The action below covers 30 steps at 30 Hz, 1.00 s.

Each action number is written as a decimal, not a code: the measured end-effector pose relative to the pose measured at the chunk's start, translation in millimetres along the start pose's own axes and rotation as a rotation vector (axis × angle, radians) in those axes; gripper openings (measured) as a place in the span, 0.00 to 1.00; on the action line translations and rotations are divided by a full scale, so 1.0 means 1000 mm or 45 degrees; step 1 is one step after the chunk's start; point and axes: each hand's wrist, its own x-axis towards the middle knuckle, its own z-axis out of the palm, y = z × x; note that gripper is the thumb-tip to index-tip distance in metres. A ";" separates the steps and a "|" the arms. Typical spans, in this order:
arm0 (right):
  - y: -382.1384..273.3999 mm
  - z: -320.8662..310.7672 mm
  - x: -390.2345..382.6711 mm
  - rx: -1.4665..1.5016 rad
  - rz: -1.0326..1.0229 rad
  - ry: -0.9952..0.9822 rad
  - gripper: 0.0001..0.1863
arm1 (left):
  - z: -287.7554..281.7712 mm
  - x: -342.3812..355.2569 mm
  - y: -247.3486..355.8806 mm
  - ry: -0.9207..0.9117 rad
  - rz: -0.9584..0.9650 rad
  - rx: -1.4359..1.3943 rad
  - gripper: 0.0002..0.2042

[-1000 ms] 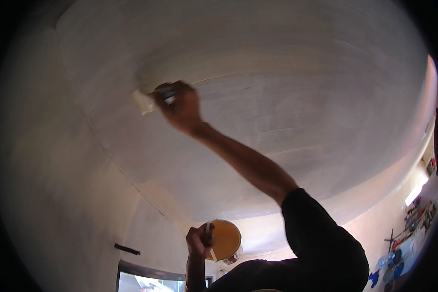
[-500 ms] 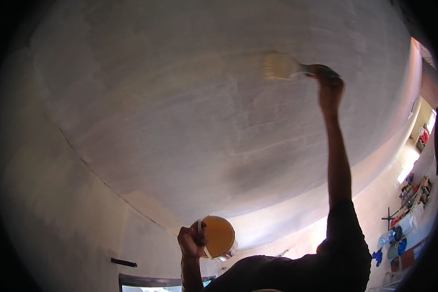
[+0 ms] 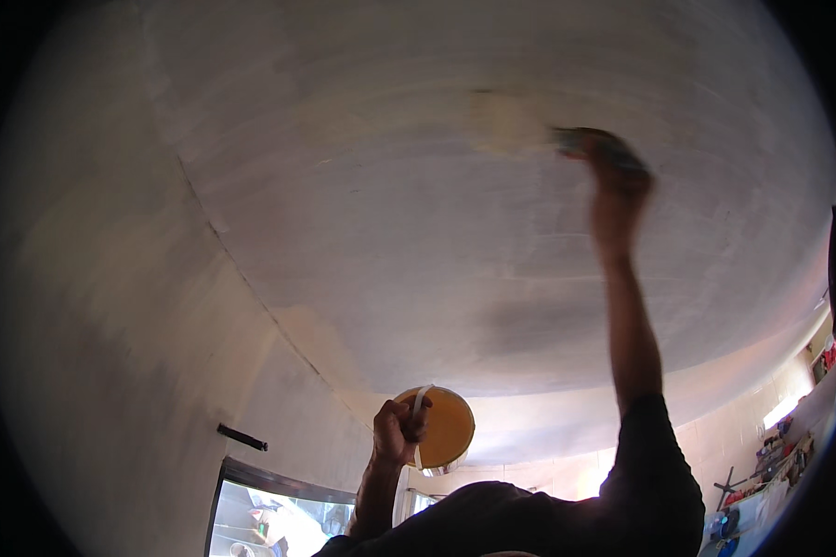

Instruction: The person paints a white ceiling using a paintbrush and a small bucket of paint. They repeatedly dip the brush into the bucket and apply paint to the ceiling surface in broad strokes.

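My right hand [image 3: 620, 176] is raised high with the arm stretched out, its fingers wrapped round the handle of a wide paintbrush [image 3: 506, 123]. Motion smears the brush; its pale bristles lie against the grey, streaked ceiling [image 3: 390, 251]. Lower down, my left hand [image 3: 398, 432] is closed on the white strap handle of a round bucket [image 3: 471, 436]. Yellow-orange liquid, seemingly paint, shows inside the bucket, which hangs in front of my shoulder.
A wall with yellowish patches [image 3: 111, 306] meets the ceiling along a dark seam at left. Below it are a short black bar [image 3: 242, 437] and a dark-framed window [image 3: 279, 520]. Cluttered shelves [image 3: 780, 478] stand at far right.
The brush has swept slightly left across the ceiling. My view has shifted, so the bucket and left hand appear further right and higher, and more of the window shows.
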 end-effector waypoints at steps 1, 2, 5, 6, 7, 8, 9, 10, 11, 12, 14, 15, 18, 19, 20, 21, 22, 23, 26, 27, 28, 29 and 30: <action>-0.008 0.031 -0.007 0.074 0.021 -0.068 0.11 | 0.003 0.003 0.001 0.001 -0.009 -0.012 0.22; -0.011 0.064 -0.010 0.127 -0.019 -0.145 0.11 | 0.006 0.003 0.001 0.017 -0.004 -0.023 0.22; -0.013 0.157 -0.032 0.299 -0.050 -0.230 0.10 | 0.009 0.003 0.002 0.039 0.004 -0.010 0.22; -0.014 0.179 -0.036 0.320 -0.125 -0.247 0.10 | 0.009 0.002 0.003 0.053 0.008 0.002 0.22; -0.014 0.191 -0.037 0.237 -0.102 -0.308 0.10 | 0.011 0.002 0.004 0.043 0.017 0.011 0.21; -0.013 0.198 -0.037 0.151 -0.078 -0.366 0.09 | 0.014 0.002 0.004 0.030 0.024 0.021 0.21; -0.011 0.205 -0.038 0.075 -0.048 -0.435 0.09 | 0.014 0.000 0.005 0.030 0.036 0.024 0.20; -0.004 0.204 -0.034 0.067 -0.109 -0.377 0.09 | 0.013 0.000 0.005 0.008 0.024 0.006 0.20; 0.006 0.197 -0.028 0.055 -0.170 -0.317 0.09 | 0.012 0.002 0.005 -0.016 0.009 -0.011 0.20; 0.013 0.190 -0.025 0.058 -0.234 -0.265 0.08 | 0.009 0.001 0.006 -0.033 0.009 -0.034 0.20; 0.023 0.155 -0.014 0.149 -0.197 -0.197 0.09 | 0.008 0.000 0.006 -0.004 0.010 -0.015 0.21; 0.030 0.125 -0.006 0.097 -0.147 -0.193 0.09 | 0.009 0.002 0.005 -0.003 -0.008 -0.004 0.22; 0.030 0.033 0.012 0.087 0.044 -0.136 0.10 | 0.011 0.004 0.004 0.013 -0.026 0.033 0.22; 0.040 -0.002 0.020 0.034 0.005 -0.095 0.11 | 0.006 0.009 0.002 -0.025 -0.042 -0.016 0.22; 0.046 -0.035 0.026 -0.020 -0.035 -0.049 0.12 | -0.001 0.012 0.000 -0.064 -0.061 -0.059 0.22; 0.050 -0.062 0.030 -0.031 -0.028 -0.021 0.12 | 0.000 0.011 0.002 -0.065 -0.055 -0.028 0.22; 0.054 -0.087 0.033 -0.041 -0.019 0.011 0.12 | -0.003 0.010 0.003 -0.041 -0.049 -0.020 0.23; 0.057 -0.111 0.035 -0.051 -0.012 0.044 0.13 | -0.004 0.006 0.005 0.006 -0.038 -0.004 0.23; 0.056 -0.175 0.042 -0.213 0.052 0.142 0.13 | -0.009 0.000 0.008 0.032 -0.023 0.035 0.25; 0.059 -0.202 0.041 -0.336 0.037 0.181 0.13 | -0.013 0.003 0.007 0.039 -0.041 0.019 0.25; 0.063 -0.223 0.043 -0.440 0.019 0.208 0.12 | -0.007 0.002 0.008 0.119 -0.041 0.051 0.25; 0.065 -0.238 0.046 -0.540 0.002 0.236 0.12 | -0.012 0.003 0.005 0.090 -0.049 0.038 0.25; 0.060 -0.245 0.046 -0.656 0.008 0.280 0.12 | -0.020 0.004 0.001 0.067 -0.062 0.026 0.25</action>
